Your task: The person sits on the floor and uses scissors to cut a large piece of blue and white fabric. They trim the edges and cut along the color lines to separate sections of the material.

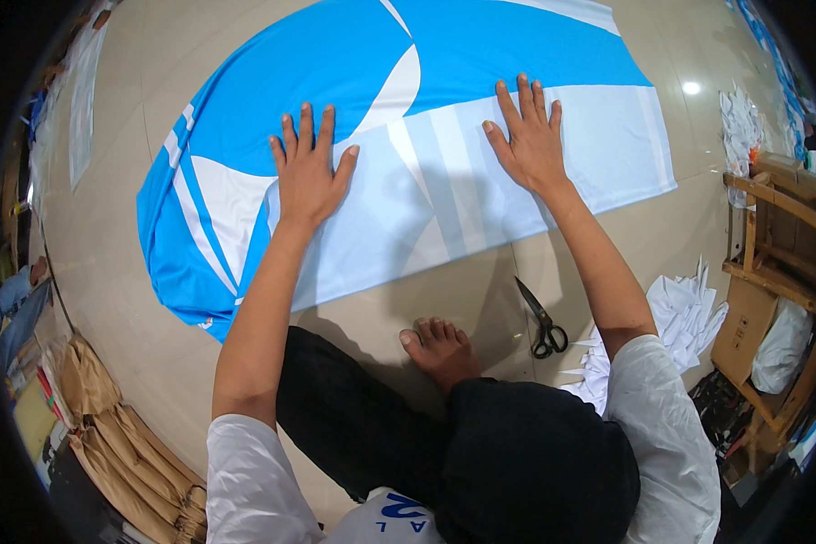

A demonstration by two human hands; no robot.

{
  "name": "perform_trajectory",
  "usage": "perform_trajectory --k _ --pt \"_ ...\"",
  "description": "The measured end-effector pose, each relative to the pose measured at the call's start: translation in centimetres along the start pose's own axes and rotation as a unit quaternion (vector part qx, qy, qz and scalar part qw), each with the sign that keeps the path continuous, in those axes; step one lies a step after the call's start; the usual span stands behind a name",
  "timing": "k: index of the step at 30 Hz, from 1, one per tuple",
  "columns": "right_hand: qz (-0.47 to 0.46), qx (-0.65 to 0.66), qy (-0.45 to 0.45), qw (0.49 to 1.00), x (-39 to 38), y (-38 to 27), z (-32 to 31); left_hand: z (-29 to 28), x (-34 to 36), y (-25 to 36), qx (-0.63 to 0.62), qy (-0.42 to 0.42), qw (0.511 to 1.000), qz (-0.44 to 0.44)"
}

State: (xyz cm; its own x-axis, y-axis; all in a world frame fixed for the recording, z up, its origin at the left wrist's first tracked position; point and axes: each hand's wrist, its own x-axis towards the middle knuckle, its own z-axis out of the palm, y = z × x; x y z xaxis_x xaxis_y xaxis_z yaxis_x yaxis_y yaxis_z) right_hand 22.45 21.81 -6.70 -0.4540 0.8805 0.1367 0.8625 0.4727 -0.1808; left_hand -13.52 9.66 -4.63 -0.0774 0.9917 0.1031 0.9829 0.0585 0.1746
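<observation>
A large blue and white fabric (326, 54) lies spread on the floor, its near part folded over so that a paler side (372, 218) faces up. My left hand (310, 174) rests flat on it near the fold's left part, fingers spread. To the right, my right hand (529, 136) also lies flat, fingertips over the fold line onto the blue. Neither hand holds anything. At the left the fabric bunches in loose wrinkles. Black-handled scissors (542, 322) lie on the tiles below the fabric, between my bare foot and my right forearm.
White fabric scraps (680, 313) lie in a pile at my right. Beyond them stand a wooden frame (771, 236), a cardboard box (743, 331) and a white plastic bag (784, 344). Brown folded material (122, 435) lies at the lower left. My bare foot (440, 349) is just below the fabric.
</observation>
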Motion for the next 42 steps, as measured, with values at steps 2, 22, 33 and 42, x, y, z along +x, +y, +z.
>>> perform_trajectory --k 2,22,33,42 --pt "0.002 -0.004 0.0 1.0 0.0 0.1 0.0 0.0 -0.6 1.8 -0.025 -0.003 1.0 0.007" --pt "0.0 0.173 0.053 0.983 -16.0 -4.5 -7.4 -0.1 -5.8 8.4 -0.023 -0.043 0.999 -0.013" --pt "0.242 0.185 -0.127 0.944 -38.0 -5.0 -11.9 0.2 -5.6 8.8 -0.006 -0.032 0.999 -0.005" --pt "0.285 0.183 -0.161 0.927 -40.6 -4.4 -11.4 0.5 -5.6 8.9 0.007 -0.041 0.999 -0.01"
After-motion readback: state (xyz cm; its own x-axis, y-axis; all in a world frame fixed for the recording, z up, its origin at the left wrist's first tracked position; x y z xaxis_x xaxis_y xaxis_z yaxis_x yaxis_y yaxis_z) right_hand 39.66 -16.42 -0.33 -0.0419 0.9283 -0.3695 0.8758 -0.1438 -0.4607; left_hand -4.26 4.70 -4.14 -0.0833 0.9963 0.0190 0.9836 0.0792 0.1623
